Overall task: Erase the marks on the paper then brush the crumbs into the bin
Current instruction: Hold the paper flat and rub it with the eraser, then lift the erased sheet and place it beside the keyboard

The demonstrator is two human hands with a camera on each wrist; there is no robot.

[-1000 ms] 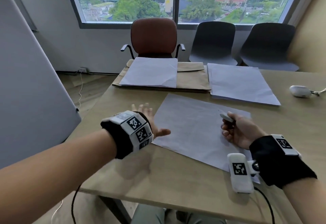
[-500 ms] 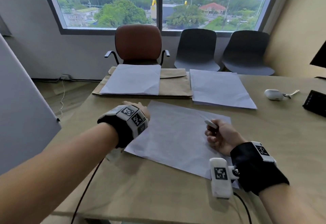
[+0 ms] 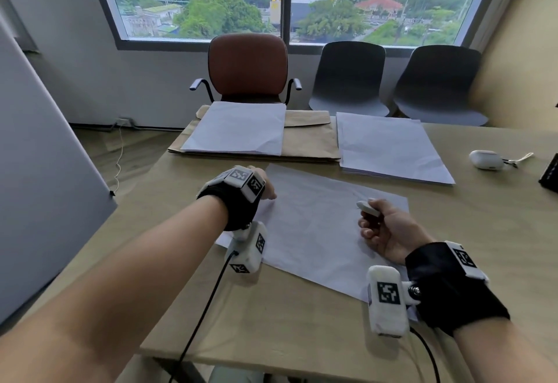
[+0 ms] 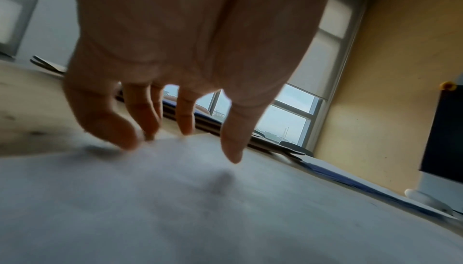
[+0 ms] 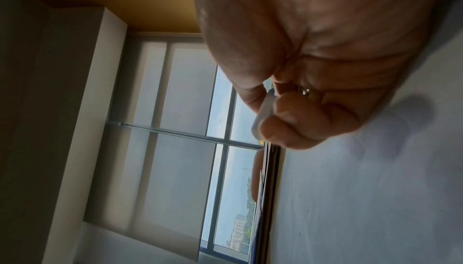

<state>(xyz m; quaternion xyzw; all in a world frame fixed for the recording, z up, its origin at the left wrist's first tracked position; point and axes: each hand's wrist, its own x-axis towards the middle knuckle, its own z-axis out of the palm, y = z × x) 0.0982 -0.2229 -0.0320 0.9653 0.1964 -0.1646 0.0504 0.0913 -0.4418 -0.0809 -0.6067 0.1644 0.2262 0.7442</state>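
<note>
A white sheet of paper [image 3: 314, 225] lies at an angle on the wooden table [image 3: 271, 322]; faint pencil marks show near its far right part. My left hand [image 3: 262, 186] rests on the sheet's far left corner, and in the left wrist view its fingertips [image 4: 130, 143] press down on the paper [image 4: 175, 208] with straight fingers. My right hand [image 3: 380, 228] hovers over the sheet's right side and pinches a small white eraser [image 3: 367, 208] between thumb and fingers; the eraser [image 5: 263, 115] also shows in the right wrist view. No bin is in view.
Behind the sheet lie a paper stack on brown envelopes [image 3: 238, 132] and a second paper stack [image 3: 389, 147]. A white earbud case [image 3: 486, 160] and a black object [image 3: 551, 174] sit at the right. Three chairs stand by the window; a grey panel [image 3: 45, 171] is at my left.
My left hand has moved from the table beside the sheet onto its far left corner and lowered to press it. The right hand keeps holding the eraser above the paper.
</note>
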